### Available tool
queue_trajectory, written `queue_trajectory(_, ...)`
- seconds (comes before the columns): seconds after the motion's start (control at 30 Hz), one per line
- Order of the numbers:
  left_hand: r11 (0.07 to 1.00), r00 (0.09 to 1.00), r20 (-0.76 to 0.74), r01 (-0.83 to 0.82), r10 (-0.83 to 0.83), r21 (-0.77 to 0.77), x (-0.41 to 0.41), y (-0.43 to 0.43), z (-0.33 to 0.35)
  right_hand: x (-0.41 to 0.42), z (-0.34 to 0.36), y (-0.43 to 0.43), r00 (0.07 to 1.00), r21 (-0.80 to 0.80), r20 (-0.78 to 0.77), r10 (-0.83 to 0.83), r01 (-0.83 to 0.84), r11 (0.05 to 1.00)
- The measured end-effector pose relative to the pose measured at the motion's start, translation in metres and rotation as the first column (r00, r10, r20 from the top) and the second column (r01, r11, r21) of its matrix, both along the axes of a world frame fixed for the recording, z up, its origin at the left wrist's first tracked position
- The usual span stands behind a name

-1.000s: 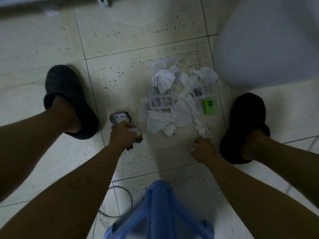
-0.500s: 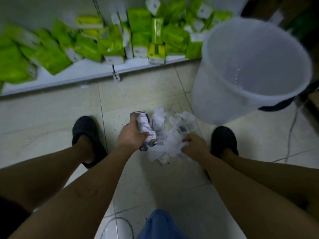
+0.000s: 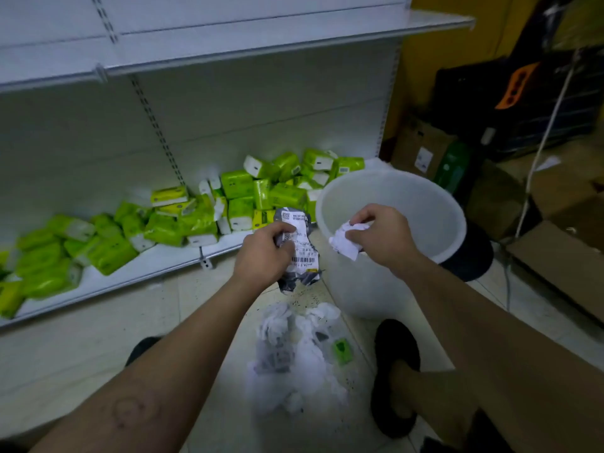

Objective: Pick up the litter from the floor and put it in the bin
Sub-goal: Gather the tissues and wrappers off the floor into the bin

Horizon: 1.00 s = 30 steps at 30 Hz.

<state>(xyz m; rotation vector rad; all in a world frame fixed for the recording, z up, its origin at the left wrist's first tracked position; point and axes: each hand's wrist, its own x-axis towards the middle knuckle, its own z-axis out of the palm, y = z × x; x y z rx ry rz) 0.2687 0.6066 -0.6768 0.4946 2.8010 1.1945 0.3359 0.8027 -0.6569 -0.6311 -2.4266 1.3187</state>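
Right hand [image 3: 382,237] is pinching a crumpled tissue [image 3: 346,238] over the white bin's [image 3: 454,220] rim; left hand [image 3: 264,256] is gripping a crumpled shipping-label bag [image 3: 302,256] just outside it. Releasing there risks dropping it back onto the floor litter [image 3: 294,348].

the room is dim, with a flat, cool light falling from overhead; the white shelf [image 3: 228,44] above the hands catches most of it. to the right of the right hand [image 3: 382,238] the corner sinks into murk. below both hands the litter heap [image 3: 294,354] is smeared and soft, while the left hand [image 3: 264,256] looks fairly sharp. shelf edges bow towards the frame's borders. shadows are soft, no hard glare anywhere.
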Motion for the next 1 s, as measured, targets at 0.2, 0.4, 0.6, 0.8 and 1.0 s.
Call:
queue_trajectory(0.2, 0.982, 0.99, -0.036, 0.131, -0.137, -0.135, -0.019, 0.079, 0.008, 0.009, -0.029, 0.06, 0.943, -0.139, 0.012, -0.332, 0.33, 0.934)
queue_trajectory(0.4, 0.955, 0.976, -0.03, 0.206, -0.217, -0.211, -0.047, 0.155, -0.009, -0.006, -0.048, 0.111, 0.942, -0.112, -0.039, -0.332, 0.327, 0.939)
queue_trajectory(0.6, 0.876, 0.934, 0.088, 0.355, -0.346, -0.326, -0.043, 0.165, -0.039, 0.011, -0.082, 0.127, 0.92, -0.047, 0.379, 0.1, -0.089, 0.995)
queue_trajectory(0.8, 0.861, 0.958, 0.099, 0.287, -0.271, -0.421, -0.031, 0.114, -0.045, 0.003, -0.066, 0.097, 0.934, 0.065, 0.33, 0.14, -0.17, 0.983)
queue_trajectory(1.0, 0.845, 0.973, 0.153, 0.226, -0.172, -0.485, -0.005, 0.037, -0.053, 0.009, -0.057, 0.045, 0.97, 0.075, 0.227, 0.092, -0.112, 0.991)
